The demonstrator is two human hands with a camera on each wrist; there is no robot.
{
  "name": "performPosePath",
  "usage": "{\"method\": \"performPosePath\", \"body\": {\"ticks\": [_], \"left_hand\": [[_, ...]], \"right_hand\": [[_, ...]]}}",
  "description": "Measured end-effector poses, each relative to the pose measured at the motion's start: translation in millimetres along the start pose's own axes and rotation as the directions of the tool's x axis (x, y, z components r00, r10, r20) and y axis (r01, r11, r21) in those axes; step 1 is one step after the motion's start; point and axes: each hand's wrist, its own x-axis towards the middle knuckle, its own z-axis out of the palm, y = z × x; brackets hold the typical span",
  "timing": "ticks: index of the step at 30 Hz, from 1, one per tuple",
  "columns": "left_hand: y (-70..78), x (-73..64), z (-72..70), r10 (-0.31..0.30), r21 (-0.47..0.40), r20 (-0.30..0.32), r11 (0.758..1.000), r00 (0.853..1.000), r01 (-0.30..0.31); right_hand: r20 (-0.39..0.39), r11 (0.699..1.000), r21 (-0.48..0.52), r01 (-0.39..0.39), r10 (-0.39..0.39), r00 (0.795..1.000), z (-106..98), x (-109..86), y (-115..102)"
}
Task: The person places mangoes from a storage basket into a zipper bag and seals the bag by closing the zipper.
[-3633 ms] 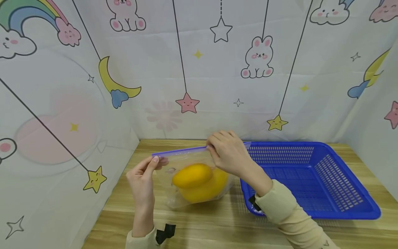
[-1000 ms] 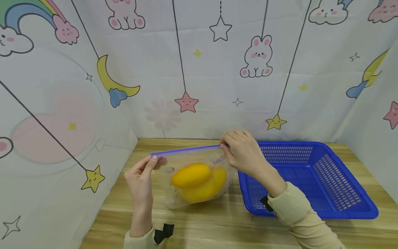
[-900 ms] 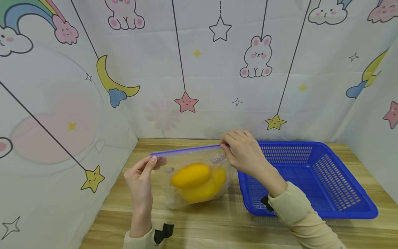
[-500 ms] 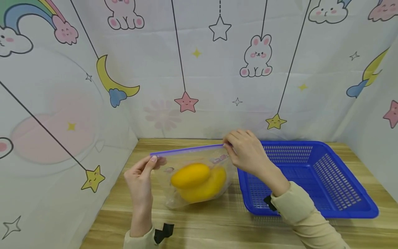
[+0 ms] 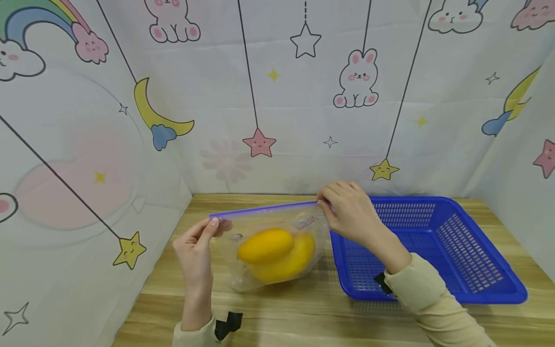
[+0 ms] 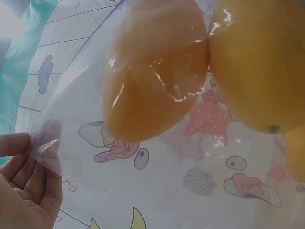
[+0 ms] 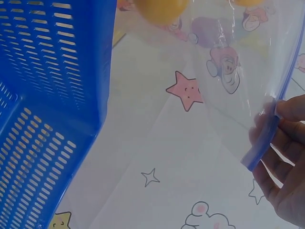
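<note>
A clear zip bag (image 5: 269, 220) with a purple zip strip (image 5: 260, 210) and printed cartoon figures is stretched between both hands in the head view. Inside it lie several plump yellow fruits (image 5: 265, 246), mango-like in shape; one shows a green spot in the left wrist view. My left hand (image 5: 196, 248) pinches the bag's top left corner between thumb and fingers. Toward the other end of the strip, my right hand (image 5: 350, 214) pinches the zip, covering that corner from above. The right wrist view shows the strip's end (image 7: 255, 160) between that hand's thumb and fingers.
A blue perforated basket (image 5: 459, 298) stands on the right of the wooden table (image 5: 286, 323), with my right forearm over its near left corner. White cloth walls (image 5: 295, 168) with cartoon prints close off the back and both sides.
My right hand has slid rightward along the purple strip to near its right end, uncovering more of it. The left hand and the fruits have stayed about where they were.
</note>
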Motion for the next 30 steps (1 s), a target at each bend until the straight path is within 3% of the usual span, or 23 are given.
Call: {"method": "performPosePath", "body": {"ticks": [30], "left_hand": [[-0.9,0.1,-0.9,0.006,-0.007,0.009,1.0,1.0,-0.006]], "right_hand": [[-0.004,1.0,-0.025,-0.01,0.01,1.0,-5.7,-13.9,17.4]]}}
